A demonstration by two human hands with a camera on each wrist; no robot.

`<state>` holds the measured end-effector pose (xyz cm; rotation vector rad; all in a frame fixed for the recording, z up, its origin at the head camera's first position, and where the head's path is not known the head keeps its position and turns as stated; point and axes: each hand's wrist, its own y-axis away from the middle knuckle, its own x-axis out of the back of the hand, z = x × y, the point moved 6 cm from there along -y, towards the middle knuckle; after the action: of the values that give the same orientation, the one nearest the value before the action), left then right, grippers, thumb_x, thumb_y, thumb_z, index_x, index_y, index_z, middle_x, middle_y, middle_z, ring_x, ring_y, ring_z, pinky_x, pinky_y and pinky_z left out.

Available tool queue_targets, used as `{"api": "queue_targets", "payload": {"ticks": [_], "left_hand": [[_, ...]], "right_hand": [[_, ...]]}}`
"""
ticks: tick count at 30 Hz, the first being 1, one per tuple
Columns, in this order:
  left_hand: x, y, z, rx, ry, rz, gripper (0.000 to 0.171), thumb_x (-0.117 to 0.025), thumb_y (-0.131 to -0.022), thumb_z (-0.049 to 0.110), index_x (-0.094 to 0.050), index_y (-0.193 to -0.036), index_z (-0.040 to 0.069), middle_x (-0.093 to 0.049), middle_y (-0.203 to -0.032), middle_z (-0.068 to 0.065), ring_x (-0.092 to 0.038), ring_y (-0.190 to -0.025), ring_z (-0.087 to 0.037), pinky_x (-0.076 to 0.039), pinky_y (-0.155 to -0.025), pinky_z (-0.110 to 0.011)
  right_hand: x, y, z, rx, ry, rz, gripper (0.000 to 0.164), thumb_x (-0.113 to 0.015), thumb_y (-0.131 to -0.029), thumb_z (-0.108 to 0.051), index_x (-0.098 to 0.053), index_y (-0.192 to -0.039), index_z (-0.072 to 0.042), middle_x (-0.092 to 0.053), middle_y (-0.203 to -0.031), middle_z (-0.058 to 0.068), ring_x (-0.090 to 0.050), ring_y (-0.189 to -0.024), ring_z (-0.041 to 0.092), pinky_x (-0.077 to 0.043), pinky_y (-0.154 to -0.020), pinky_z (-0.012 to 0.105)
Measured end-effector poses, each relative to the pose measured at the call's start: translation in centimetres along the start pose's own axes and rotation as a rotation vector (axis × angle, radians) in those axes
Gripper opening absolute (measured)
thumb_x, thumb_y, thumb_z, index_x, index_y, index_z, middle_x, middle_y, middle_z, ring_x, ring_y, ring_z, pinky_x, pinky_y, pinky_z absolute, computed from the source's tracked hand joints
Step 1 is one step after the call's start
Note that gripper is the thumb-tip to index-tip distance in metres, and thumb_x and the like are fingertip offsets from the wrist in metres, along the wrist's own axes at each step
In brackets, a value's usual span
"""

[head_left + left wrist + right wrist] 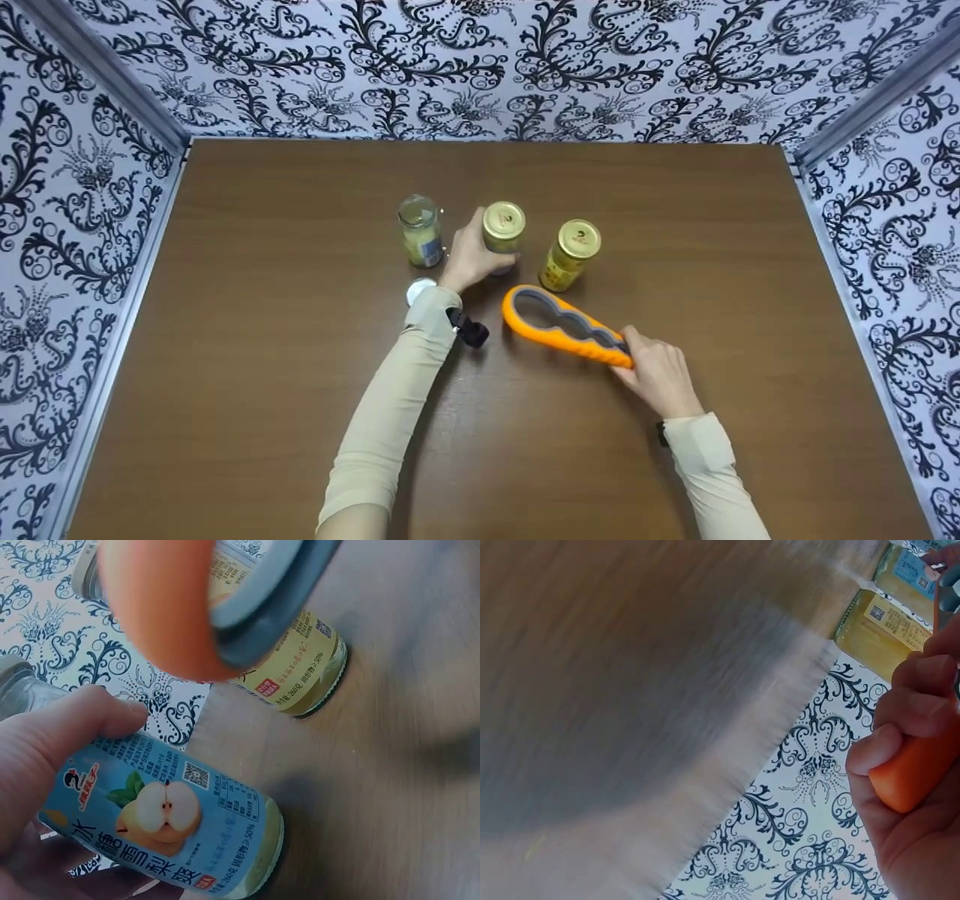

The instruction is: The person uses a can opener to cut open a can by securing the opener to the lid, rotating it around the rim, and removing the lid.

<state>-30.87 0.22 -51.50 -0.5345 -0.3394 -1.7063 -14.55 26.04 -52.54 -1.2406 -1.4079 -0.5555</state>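
Note:
My left hand point(475, 255) grips a glass jar point(504, 223) with a gold lid; in the left wrist view its blue label point(161, 814) shows a cut pear. My right hand point(660, 369) holds an orange jar opener point(559, 330) by its handle end, its grey-lined loops pointing left toward the jars. In the left wrist view the opener's rounded end point(161, 607) hangs blurred in front of a yellow-labelled jar. That second gold-lidded jar point(570, 255) stands right of the gripped one. The right wrist view shows fingers point(919, 709) curled round the orange handle point(915, 772).
An open glass jar point(421, 232) with pale contents stands left of my left hand. A round white lid point(420, 290) lies on the brown table point(262, 337), partly behind my left wrist. Patterned walls point(480, 75) enclose the back and sides.

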Motion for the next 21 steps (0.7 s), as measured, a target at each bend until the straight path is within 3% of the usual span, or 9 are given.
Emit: {"api": "queue_targets", "payload": {"ticks": [7, 14, 21], "left_hand": [[0.1, 0.2, 0.0, -0.008, -0.016, -0.023, 0.074, -0.086, -0.067, 0.011, -0.052, -0.132, 0.003, -0.064, -0.118, -0.016, -0.06, -0.107, -0.03, -0.044, -0.094, -0.037], [0.3, 0.8, 0.1, -0.007, -0.011, -0.025, 0.071, -0.087, -0.066, 0.009, -0.056, -0.129, 0.006, -0.065, -0.118, -0.013, -0.06, -0.108, -0.028, -0.044, -0.095, -0.036], [0.3, 2.0, 0.5, -0.035, -0.066, -0.019, 0.069, -0.089, -0.064, 0.013, -0.059, -0.126, 0.006, -0.066, -0.116, -0.012, -0.061, -0.106, -0.029, -0.045, -0.094, -0.038]], "right_hand": [[0.1, 0.2, 0.1, 0.011, -0.005, 0.006, 0.048, -0.087, -0.065, -0.005, -0.059, -0.103, -0.001, -0.065, -0.079, 0.014, -0.056, -0.057, 0.033, -0.045, -0.047, 0.047], [0.4, 0.0, 0.0, 0.051, -0.019, 0.032, 0.045, -0.084, -0.063, 0.002, -0.058, -0.1, 0.001, -0.064, -0.08, 0.016, -0.056, -0.064, 0.034, -0.048, -0.056, 0.047], [1.4, -0.5, -0.1, 0.047, -0.036, 0.082, 0.046, -0.08, -0.06, 0.005, -0.06, -0.1, 0.001, -0.063, -0.084, 0.016, -0.056, -0.069, 0.033, -0.046, -0.063, 0.045]]}}
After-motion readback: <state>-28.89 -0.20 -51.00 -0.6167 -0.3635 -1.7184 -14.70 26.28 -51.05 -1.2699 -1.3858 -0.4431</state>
